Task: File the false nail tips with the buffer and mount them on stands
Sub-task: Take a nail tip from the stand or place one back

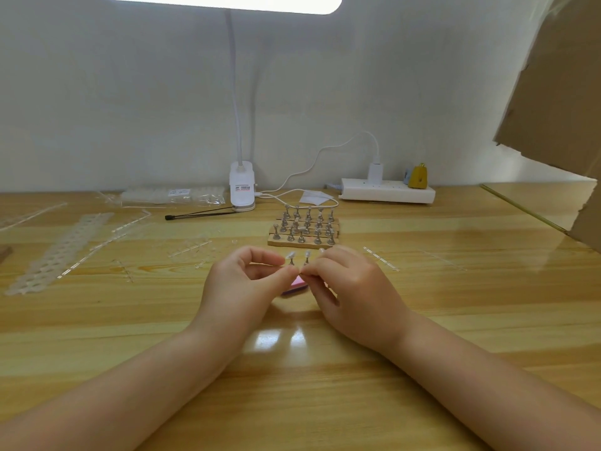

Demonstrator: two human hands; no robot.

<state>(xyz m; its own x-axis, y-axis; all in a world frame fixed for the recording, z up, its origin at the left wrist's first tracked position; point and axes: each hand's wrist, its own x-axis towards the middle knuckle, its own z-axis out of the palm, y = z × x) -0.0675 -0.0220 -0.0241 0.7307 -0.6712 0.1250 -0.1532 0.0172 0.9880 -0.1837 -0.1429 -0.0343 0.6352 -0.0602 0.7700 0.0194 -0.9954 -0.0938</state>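
- Head view: your left hand (247, 275) and right hand (344, 281) meet fingertip to fingertip, apparently pinching one tiny tip, too small to confirm.
- Buffer (294, 285) lies just beneath them, ready.
- Two mounted stands (299, 258) wait just beyond your fingertips.

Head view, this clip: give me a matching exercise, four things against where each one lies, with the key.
Things:
1. pink buffer
2. power strip
3. wooden stand rack
4. empty nail-tip strip

Places:
A. far left of the table
B. by the wall, right of the lamp base
C. on the table, partly hidden by the hands
D. mid-table, just beyond the hands

Pairs: 1-C, 2-B, 3-D, 4-A
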